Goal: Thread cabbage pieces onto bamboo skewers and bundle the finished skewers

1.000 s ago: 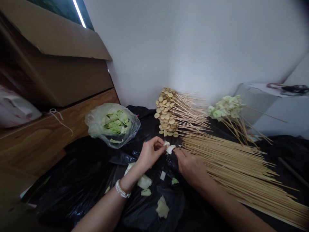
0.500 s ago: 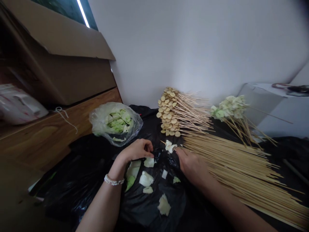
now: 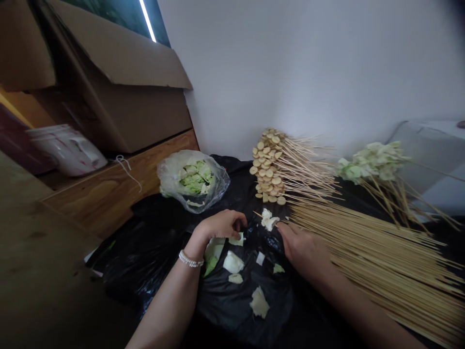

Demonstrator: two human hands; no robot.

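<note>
My right hand (image 3: 303, 249) is closed around a wooden skewer, its tip pointing left. Pale cabbage pieces (image 3: 269, 220) are threaded on the skewer just beyond my fingertips. My left hand (image 3: 225, 225), with a beaded bracelet at the wrist, has its fingers curled down and pinches the edge of a small cabbage piece (image 3: 238, 239) on the black plastic sheet (image 3: 218, 310). Below and beside it lie a larger green-edged leaf (image 3: 214, 254), a white chunk (image 3: 233, 262) and several smaller scraps, one being a ragged piece (image 3: 259, 303).
A clear plastic bag (image 3: 167, 177) of cut cabbage lies open behind my left hand. Skewered potato slices (image 3: 269, 167) are stacked at the back. Loose bamboo skewers (image 3: 378, 257) spread on the right, below finished cabbage skewers (image 3: 378, 160). A cardboard box (image 3: 145, 111) and white tub (image 3: 69, 150) stand left.
The view has swung left, so everything sits further right. My left fingers have closed on the edge of the small cabbage piece, which is tilted slightly. My right hand keeps hold of the skewer.
</note>
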